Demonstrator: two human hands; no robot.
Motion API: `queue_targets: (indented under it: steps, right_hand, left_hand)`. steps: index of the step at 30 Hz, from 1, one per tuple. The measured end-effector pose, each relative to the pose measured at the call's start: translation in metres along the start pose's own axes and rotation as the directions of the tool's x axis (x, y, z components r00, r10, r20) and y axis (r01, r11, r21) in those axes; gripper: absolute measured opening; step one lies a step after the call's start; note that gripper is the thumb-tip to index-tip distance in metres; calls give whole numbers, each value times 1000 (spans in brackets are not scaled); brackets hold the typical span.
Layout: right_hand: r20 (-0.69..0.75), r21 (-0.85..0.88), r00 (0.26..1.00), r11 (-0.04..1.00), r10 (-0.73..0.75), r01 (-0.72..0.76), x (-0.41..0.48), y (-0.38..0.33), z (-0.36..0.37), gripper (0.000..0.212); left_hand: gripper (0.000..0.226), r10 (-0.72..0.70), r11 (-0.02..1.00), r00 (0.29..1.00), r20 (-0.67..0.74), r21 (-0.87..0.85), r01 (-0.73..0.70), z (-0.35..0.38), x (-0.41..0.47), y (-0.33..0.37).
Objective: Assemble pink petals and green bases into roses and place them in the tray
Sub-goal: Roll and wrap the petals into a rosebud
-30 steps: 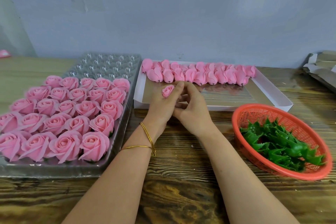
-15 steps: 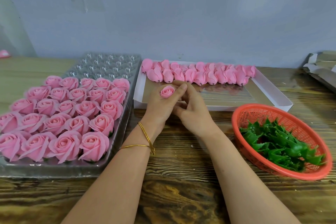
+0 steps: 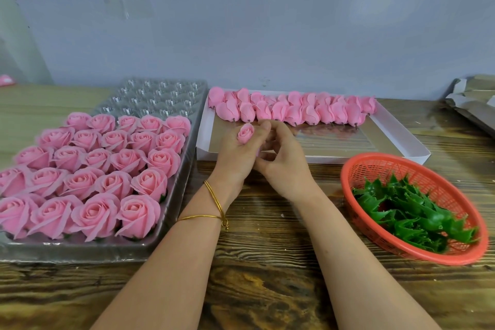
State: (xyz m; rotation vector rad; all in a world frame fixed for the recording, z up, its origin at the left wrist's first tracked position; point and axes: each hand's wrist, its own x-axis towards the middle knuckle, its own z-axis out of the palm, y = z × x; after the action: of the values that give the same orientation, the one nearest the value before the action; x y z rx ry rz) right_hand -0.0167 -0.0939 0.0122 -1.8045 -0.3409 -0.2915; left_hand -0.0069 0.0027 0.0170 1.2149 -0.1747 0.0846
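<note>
Above the near edge of the white box [image 3: 361,159], the left hand [image 3: 235,154] grips a pink rosebud [image 3: 246,133], fingers curled round it. The right hand [image 3: 285,163] curls against the left; what it holds is hidden.

A small craft workshop (plain, makeshift): a rough dark wooden bench [image 3: 267,276] against a bare grey wall [image 3: 267,21], rows of finished pink roses [image 3: 107,169] in a clear plastic cavity tray [image 3: 160,96]

Wooden table [image 3: 267,289] carrying four things.
A clear plastic tray [image 3: 80,249] lies left, a shallow white box [image 3: 348,159] centre-back, a red basket [image 3: 401,161] right, folded cardboard [image 3: 471,104] far right.
</note>
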Motion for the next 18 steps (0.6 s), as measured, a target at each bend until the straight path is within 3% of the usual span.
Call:
queue_targets:
  steps: [7, 14, 18]
  right_hand:
    - [71, 68, 997, 997, 33, -38, 0, -1, -4, 56]
    - [65, 63, 997, 997, 42, -47, 0, -2, -3, 53]
    - [47, 8, 999, 1000, 14, -14, 0, -1, 0, 57]
  left_hand:
    - [23, 67, 993, 998, 4, 92, -68, -3, -1, 3]
    - [20, 25, 997, 999, -37, 71, -22, 0, -2, 3]
    - [34, 13, 998, 999, -44, 63, -10, 1, -1, 2]
